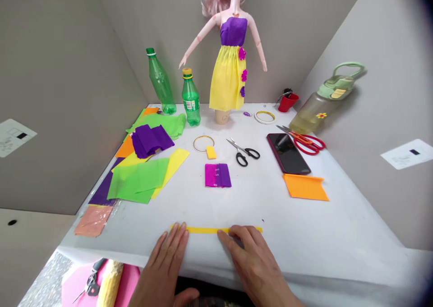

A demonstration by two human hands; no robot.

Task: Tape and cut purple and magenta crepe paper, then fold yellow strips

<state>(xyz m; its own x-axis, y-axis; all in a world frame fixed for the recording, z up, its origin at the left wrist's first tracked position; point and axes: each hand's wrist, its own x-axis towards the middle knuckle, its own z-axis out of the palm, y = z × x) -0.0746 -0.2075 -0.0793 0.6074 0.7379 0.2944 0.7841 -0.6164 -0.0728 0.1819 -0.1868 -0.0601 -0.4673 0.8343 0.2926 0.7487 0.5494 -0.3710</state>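
A narrow yellow-orange paper strip (203,230) lies flat across the near part of the white table. My left hand (166,263) rests over its left end, fingers stretched out and thumb apart. My right hand (254,258) is at the strip's right half, its index fingertip touching the strip and the other fingers bent; nothing shows in its grasp. Beyond the hands lies a folded magenta and purple piece of paper (218,175). Small black-handled scissors (242,152) lie opened behind it, beside a tape ring (203,144) with a small yellow-orange piece (211,152).
Coloured sheets (138,178) are piled at left. A doll (227,72) in a purple and yellow dress stands at the back, near two green bottles (191,102). At right are a phone (288,153), red scissors (309,144), an orange sheet (305,187) and a water bottle (321,104).
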